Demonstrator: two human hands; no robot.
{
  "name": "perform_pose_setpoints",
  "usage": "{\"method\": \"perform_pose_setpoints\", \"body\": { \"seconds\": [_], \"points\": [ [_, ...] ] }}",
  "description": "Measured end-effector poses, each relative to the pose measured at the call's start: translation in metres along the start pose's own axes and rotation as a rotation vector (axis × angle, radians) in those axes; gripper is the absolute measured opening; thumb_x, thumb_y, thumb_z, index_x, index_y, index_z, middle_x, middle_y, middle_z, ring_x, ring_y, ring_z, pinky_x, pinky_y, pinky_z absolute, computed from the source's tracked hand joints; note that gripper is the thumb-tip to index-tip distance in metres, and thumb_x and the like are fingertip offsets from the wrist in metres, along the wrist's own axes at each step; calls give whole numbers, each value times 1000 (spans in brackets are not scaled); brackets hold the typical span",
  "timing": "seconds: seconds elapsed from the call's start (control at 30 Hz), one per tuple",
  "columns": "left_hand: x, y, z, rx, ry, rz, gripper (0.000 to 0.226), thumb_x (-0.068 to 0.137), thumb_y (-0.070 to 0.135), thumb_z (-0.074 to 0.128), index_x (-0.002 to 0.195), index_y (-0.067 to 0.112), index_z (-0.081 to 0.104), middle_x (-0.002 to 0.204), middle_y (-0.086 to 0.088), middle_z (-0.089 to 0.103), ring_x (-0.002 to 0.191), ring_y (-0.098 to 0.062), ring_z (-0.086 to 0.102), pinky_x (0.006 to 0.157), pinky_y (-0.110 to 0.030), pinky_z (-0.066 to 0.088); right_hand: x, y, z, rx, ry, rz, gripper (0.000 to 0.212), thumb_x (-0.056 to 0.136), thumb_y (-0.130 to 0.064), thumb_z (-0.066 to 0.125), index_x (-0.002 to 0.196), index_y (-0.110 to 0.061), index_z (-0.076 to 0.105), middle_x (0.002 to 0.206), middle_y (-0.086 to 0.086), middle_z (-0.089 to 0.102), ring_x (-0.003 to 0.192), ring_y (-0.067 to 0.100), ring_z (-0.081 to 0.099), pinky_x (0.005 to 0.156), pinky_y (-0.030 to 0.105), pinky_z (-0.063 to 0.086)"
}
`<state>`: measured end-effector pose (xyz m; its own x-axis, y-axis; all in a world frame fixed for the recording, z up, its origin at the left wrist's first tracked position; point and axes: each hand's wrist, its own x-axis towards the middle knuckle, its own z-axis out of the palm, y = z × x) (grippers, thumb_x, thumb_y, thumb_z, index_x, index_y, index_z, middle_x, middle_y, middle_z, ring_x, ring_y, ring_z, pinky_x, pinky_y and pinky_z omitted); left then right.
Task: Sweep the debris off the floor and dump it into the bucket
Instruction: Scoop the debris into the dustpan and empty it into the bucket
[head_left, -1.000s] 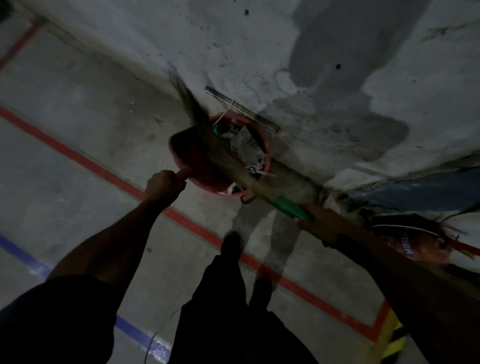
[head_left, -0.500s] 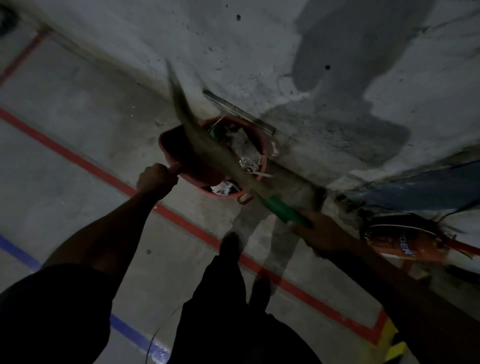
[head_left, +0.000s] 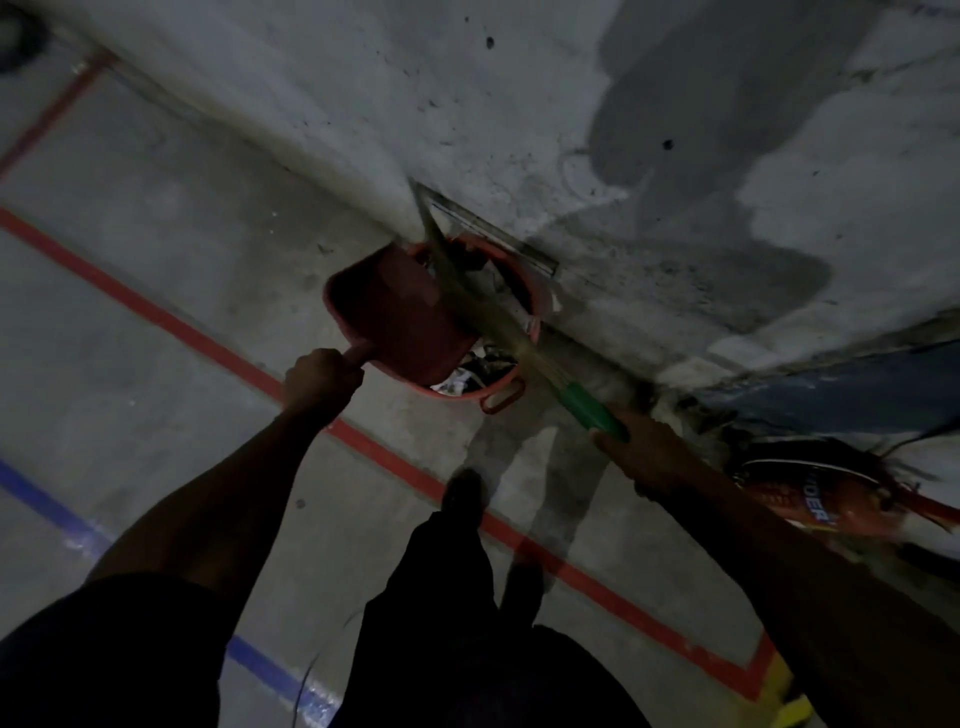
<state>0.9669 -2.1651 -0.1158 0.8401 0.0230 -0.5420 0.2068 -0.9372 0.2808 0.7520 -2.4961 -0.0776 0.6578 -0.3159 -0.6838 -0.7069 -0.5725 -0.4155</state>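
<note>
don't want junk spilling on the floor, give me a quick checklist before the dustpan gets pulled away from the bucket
1. Dustpan over the bucket mouth: ok, it is tipped over the near-left rim.
2. Left hand gripping the dustpan handle: ok, fist closed on it.
3. Right hand holding the broom: ok, closed on the green grip, bristles reaching across the pan into the bucket.
4. Dustpan emptied: cannot tell, its inside is dark and turned away.
5. Room left in the bucket: cannot tell; trash shows inside, but how deep is unclear.
6. Floor beside the bucket free of spilled debris: cannot tell, too dim.
</note>
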Motion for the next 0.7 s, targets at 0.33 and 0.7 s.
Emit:
{"method": "perform_pose_setpoints", "body": {
  "seconds": [0.33,0.7],
  "points": [
    [7,4,-9,31,-1,3,22,86,27,63,86,4,65,71,-10,62,61,-24,59,51,-26,40,-19,-30,17,82,2,-121,52,96,-45,54,145,-29,44,98,-4,61,51,-3,45,40,10,34],
    [3,-21,-25,-29,43,38,31,88,34,59,82,4,64,75,-14,65,70,-31,63,60,-34,47,-13,-43,28,-50,-27,-93,52,95,-52,51,143,-33,43,112,2,65,58,9,55,39,14,37]
  ]
}}
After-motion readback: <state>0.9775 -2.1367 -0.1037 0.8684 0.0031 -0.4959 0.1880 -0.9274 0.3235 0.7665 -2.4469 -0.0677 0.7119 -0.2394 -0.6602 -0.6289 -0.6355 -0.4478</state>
